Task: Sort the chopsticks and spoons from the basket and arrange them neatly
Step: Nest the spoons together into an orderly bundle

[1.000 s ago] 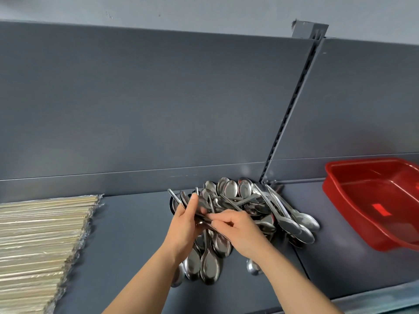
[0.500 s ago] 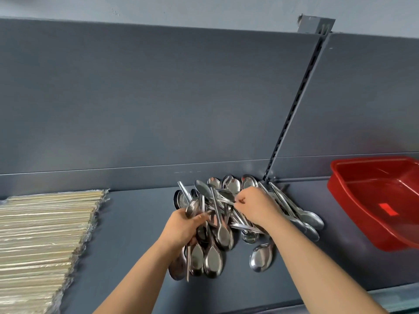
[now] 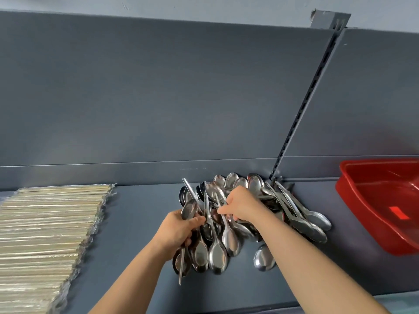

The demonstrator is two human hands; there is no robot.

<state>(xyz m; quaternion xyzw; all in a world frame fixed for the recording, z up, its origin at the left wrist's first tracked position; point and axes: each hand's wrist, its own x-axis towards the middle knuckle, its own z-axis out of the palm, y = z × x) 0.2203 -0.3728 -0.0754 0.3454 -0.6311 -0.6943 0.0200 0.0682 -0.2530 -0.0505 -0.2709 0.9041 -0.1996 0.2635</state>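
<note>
Hands point(image 3: 179, 230) point(image 3: 242, 206) closer together, both around spoons point(image 3: 217, 254)

Shop-style storage (perhaps a canteen's): grey metal shelf point(image 3: 140, 223), slotted upright point(image 3: 301, 114), heaped spoons point(image 3: 254, 184).

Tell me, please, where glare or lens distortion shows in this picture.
Head view: glare glints on the spoons and the wrapped chopsticks; a bright patch sits inside the red basket; the slotted upright leans, probably from wide-angle perspective.

Shiny silver spoons point(image 3: 229, 241), pale yellowish chopsticks point(image 3: 45, 227), glossy red basket point(image 3: 362, 214), dark grey-blue shelf point(image 3: 140, 214)
</note>
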